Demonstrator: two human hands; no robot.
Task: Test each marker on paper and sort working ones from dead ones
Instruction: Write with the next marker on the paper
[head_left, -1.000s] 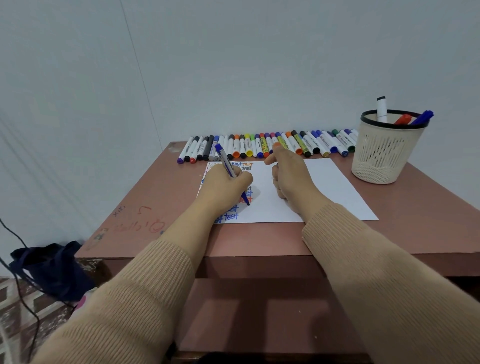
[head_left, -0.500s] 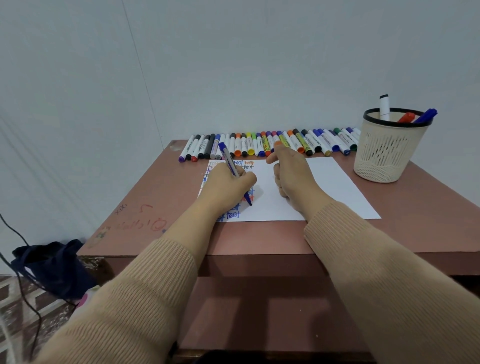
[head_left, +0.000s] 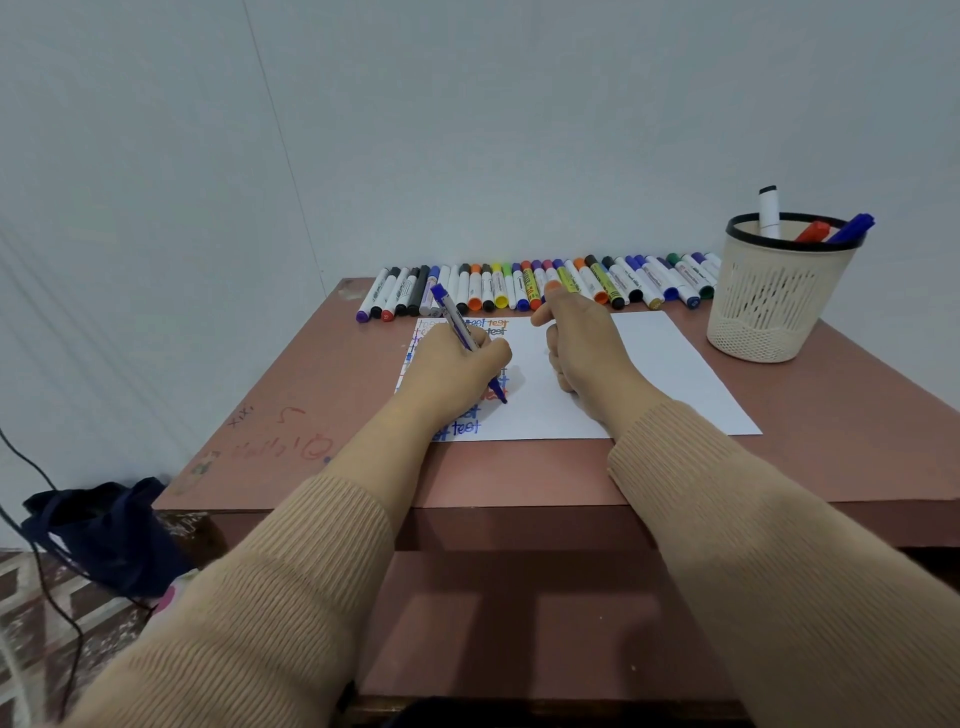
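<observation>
My left hand (head_left: 449, 371) grips a blue marker (head_left: 458, 323), its tip down on the left part of a white paper sheet (head_left: 667, 374). That part of the sheet carries rows of the word "test" in blue, orange and red. My right hand (head_left: 582, 348) rests on the middle of the sheet as a loose fist with the thumb stretched forward; nothing shows inside it. A long row of capped markers (head_left: 623, 283) of many colours lies along the table's far edge.
A cream mesh basket (head_left: 769, 317) stands at the back right with a white, a red and a blue marker inside. The brown table (head_left: 831, 447) has scribbles near its left edge. A dark bag (head_left: 104, 530) and cables lie on the floor to the left.
My left hand and the blue marker have shifted slightly while writing on the sheet. The right hand has stayed in place.
</observation>
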